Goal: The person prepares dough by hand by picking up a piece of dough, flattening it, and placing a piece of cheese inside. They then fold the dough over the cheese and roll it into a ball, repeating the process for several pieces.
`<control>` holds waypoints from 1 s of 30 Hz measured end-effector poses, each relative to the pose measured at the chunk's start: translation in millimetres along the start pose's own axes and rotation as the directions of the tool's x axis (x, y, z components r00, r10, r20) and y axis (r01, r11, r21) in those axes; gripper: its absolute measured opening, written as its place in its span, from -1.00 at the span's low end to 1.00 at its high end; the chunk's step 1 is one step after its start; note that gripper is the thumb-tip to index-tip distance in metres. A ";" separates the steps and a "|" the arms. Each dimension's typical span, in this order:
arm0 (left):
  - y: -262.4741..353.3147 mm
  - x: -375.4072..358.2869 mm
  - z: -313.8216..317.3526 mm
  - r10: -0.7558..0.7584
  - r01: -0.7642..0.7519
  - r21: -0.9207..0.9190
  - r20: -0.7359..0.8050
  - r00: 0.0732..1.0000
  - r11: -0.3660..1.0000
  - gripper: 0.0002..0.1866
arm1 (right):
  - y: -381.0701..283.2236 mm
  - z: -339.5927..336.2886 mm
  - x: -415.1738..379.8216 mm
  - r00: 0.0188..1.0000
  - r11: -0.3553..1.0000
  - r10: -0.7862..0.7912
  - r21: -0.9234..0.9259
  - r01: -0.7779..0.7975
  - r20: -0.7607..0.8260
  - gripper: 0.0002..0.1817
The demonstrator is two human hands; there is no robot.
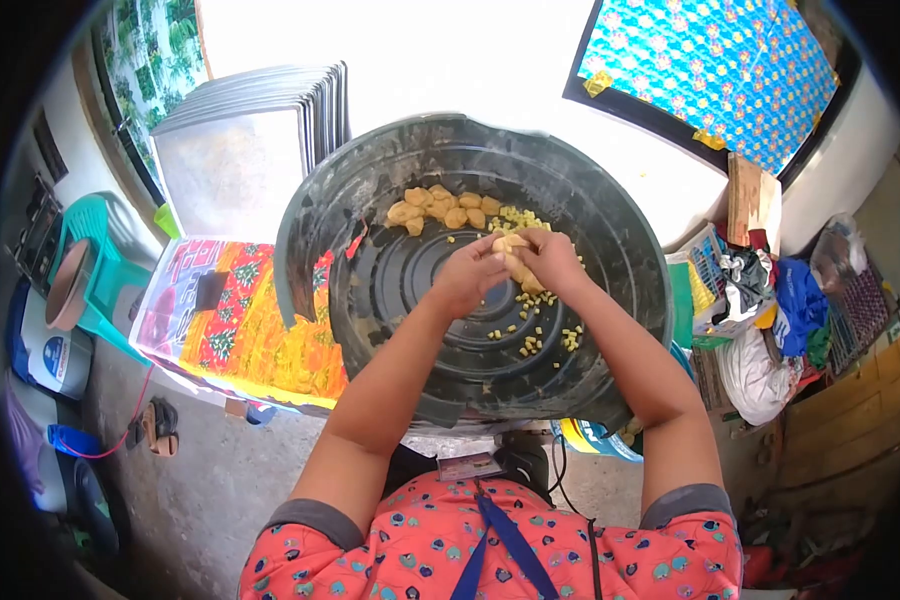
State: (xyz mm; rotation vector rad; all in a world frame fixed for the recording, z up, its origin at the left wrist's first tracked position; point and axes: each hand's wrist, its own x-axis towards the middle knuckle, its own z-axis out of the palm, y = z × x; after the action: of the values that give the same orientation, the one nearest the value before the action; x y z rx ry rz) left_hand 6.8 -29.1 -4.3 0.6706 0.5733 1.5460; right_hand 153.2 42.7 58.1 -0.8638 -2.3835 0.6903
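Observation:
Both my hands meet over a large black round basin [370,345] with a broken rim on its left side. My left hand [469,276] and my right hand [554,263] pinch a piece of tan dough [511,244] between their fingers. More dough shows just below my right fingers, partly covered by them. Several dough balls [435,206] lie clustered on the basin's far left floor. Small yellow cubes [522,219] sit in a pile behind my hands. Other loose cubes [533,345] are scattered nearer to me.
Metal trays [235,165] lean upright at the back left. A patterned cloth [270,320] covers the surface left of the basin. At the left stands a green plastic chair [85,260]. Crates and bags [750,310] crowd the right side. Below the basin's front edge is a blue-and-yellow container [597,440].

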 end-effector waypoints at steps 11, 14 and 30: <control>-3.2 3.0 -4.3 -0.002 0.001 -0.020 -0.020 1.000 1.000 -0.71 | -9.0 6.0 -5.5 0.995 0.985 -0.021 0.170 0.005 0.094 -0.60; 0.9 1.3 -2.3 -0.067 0.065 -0.027 -0.051 0.996 0.998 -0.71 | 7.9 2.0 -0.9 0.977 0.956 0.154 0.227 -0.184 0.146 -0.62; -1.1 1.7 -2.6 0.041 0.033 0.371 -0.190 0.981 0.928 -0.76 | 8.8 9.6 -1.2 0.930 0.896 0.296 0.273 -0.350 0.220 -0.66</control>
State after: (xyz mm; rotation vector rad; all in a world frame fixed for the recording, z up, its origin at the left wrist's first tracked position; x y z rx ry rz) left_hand 5.7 -27.3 -6.8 0.8110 1.0328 1.5295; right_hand 151.9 45.0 45.3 -1.1118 -2.2082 1.2804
